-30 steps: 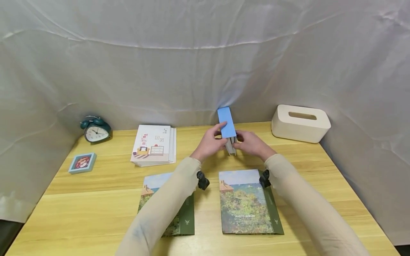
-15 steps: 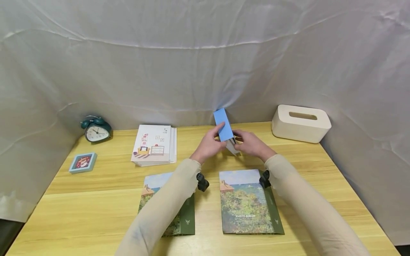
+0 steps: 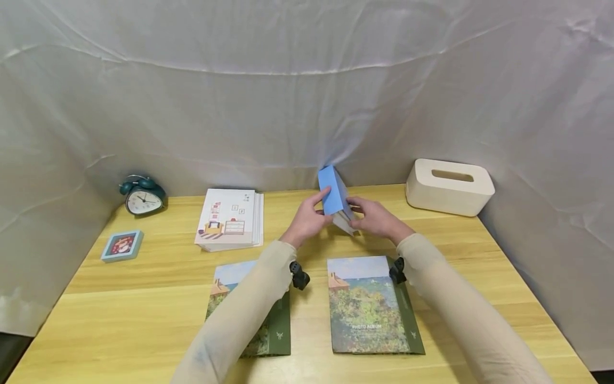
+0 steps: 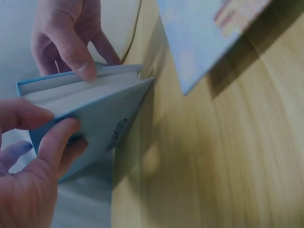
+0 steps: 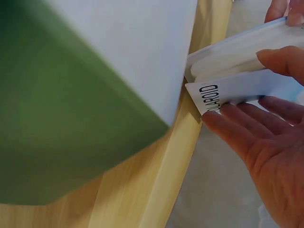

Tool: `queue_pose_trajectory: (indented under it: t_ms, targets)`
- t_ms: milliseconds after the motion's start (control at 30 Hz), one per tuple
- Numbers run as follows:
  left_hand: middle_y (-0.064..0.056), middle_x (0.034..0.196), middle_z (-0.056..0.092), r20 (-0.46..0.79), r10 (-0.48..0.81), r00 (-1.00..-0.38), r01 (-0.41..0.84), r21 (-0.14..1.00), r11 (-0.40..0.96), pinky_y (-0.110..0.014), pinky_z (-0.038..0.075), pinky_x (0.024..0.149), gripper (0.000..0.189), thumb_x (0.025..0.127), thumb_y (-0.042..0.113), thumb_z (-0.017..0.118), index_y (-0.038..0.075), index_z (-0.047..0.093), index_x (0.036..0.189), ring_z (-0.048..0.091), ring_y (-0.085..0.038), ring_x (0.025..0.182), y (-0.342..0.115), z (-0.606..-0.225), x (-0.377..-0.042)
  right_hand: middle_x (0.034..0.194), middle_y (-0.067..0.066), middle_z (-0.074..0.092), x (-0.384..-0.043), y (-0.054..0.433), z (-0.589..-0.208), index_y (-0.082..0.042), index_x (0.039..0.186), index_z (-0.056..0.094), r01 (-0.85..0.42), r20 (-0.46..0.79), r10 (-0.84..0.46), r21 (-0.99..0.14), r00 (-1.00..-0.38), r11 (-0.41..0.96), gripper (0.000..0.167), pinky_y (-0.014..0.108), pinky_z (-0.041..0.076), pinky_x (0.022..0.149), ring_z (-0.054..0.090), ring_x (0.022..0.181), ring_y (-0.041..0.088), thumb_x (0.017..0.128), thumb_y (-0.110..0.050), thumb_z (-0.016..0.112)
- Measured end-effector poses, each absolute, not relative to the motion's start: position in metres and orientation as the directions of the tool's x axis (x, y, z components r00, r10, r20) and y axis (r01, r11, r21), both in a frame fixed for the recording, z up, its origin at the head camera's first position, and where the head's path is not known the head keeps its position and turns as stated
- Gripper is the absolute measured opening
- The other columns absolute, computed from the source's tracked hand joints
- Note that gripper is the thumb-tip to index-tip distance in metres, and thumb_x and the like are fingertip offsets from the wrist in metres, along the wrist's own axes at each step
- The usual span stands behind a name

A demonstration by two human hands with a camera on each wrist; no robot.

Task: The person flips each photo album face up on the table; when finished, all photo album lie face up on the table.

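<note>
A blue photo album (image 3: 331, 193), with white inner pages, stands at the back of the table, tilted, its blue spine up. From the left side, my left hand (image 3: 305, 220) holds it, thumb and fingers at the spine edge. At the other side my right hand (image 3: 376, 217) holds the cover and page edges. In the right wrist view, the right thumb lies over the page side and the fingers spread along the cover (image 5: 242, 85), which bears the letters "POLAROID". The left wrist view shows the left fingers (image 4: 59, 137) pinching the album's corner.
Two albums with painted landscapes, a right one (image 3: 364, 309) and a left one (image 3: 278, 330) partly under my left sleeve, lie in front. A stack of white albums (image 3: 230, 218), an alarm clock (image 3: 144, 197) and a small picture frame (image 3: 122, 245) are left. A tissue box (image 3: 448, 186) stands right.
The blue album has turned and leaned leftward, so more of its right cover shows. My left hand has moved slightly left with it; the right hand stays nearly in place.
</note>
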State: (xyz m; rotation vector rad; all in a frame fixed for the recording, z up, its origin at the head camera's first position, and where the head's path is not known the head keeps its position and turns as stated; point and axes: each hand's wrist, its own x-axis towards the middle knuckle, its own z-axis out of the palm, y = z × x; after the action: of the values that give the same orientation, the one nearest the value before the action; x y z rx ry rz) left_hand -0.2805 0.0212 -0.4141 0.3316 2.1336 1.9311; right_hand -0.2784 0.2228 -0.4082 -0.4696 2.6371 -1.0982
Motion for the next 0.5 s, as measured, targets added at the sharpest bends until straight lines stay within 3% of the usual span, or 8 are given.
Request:
queue_pose_trajectory:
  t_ms: [233,500]
  targets:
    - [-0.017,0.157,0.026,-0.049,0.287,-0.957,0.012,0.978,0.209,-0.029,0.054,0.076,0.084,0.080,-0.014,0.062,0.020,0.037,0.153,0.054,-0.035,0.121,0.0175,-0.4176,-0.2799,0.150,0.023,0.038,-0.2797,0.2222,-0.4098,0.001,0.151,0.034,-0.202,-0.112,-0.378,-0.691,-0.919,0.694,0.068,0.050,0.037,0.107,0.037,0.136,0.037,0.092,-0.010,0.066]
    - [-0.016,0.158,0.026,-0.034,0.300,-0.953,0.049,0.963,0.265,-0.030,0.055,0.081,0.081,0.082,-0.012,0.065,0.017,0.036,0.152,0.053,-0.037,0.122,0.0158,-0.4189,-0.2803,0.149,0.023,0.039,-0.2801,0.2230,-0.4098,0.002,0.150,0.036,-0.229,-0.105,-0.388,-0.657,-0.916,0.719,0.066,0.049,0.034,0.109,0.038,0.136,0.037,0.093,-0.012,0.066]
